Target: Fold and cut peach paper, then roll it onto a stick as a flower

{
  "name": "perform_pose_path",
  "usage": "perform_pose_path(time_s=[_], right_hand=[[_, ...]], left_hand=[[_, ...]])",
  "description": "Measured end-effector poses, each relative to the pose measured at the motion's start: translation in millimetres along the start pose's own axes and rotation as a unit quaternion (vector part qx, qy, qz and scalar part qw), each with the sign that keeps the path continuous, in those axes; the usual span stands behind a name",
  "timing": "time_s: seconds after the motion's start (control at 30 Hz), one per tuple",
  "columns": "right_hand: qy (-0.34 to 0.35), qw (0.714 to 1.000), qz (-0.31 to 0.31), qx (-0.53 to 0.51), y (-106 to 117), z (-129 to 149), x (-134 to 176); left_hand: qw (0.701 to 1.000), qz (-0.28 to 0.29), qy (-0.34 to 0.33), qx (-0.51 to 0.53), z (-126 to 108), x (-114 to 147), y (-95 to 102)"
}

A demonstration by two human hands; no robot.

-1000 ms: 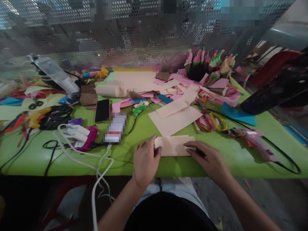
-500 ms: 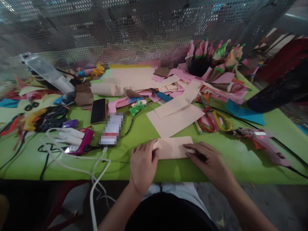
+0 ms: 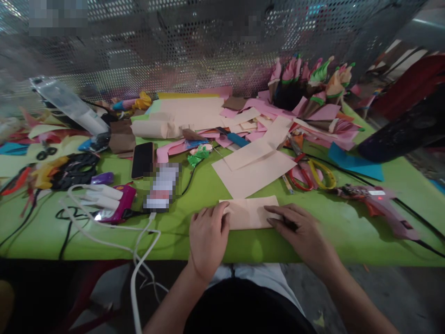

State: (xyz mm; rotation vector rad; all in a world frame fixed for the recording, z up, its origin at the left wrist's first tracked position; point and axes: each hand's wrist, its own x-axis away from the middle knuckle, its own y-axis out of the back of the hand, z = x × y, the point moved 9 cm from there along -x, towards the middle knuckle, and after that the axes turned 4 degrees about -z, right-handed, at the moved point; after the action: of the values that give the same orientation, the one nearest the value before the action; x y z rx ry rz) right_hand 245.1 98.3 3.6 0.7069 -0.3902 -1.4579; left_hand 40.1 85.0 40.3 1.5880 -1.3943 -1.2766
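Observation:
A folded strip of pale pink paper (image 3: 249, 214) lies near the front edge of the green table. My left hand (image 3: 209, 234) grips its left end, thumb and fingers closed over it. At the right end, my right hand (image 3: 302, 232) pinches the strip between thumb and forefinger. Just beyond it are more pale sheets of paper (image 3: 255, 174), one strip lying across a larger piece. Scissors with red and yellow handles (image 3: 321, 175) rest beyond my right hand.
A pink glue gun (image 3: 389, 211) lies on the right with its black cord. To the left are a magenta power strip (image 3: 123, 204) with white cables, a lit phone (image 3: 162, 188) and a dark phone (image 3: 142, 160). Paper cones (image 3: 318, 79) stand at the back right; a dark bottle (image 3: 399, 130) leans in.

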Motion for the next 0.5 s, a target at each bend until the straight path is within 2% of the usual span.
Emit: perform_pose_path(time_s=[0.13, 0.37, 0.5], right_hand=[[0.003, 1.000, -0.007, 0.002, 1, 2, -1], [0.022, 0.998, -0.022, 0.048, 2, 12, 0], [0.042, 0.995, -0.033, 0.083, 2, 16, 1]], left_hand=[[1.000, 0.004, -0.002, -0.004, -1, -1, -1.0], [0.997, 0.048, -0.015, -0.051, -6, -4, -3.6], [0.992, 0.014, -0.053, -0.117, -15, -4, 2.3]])
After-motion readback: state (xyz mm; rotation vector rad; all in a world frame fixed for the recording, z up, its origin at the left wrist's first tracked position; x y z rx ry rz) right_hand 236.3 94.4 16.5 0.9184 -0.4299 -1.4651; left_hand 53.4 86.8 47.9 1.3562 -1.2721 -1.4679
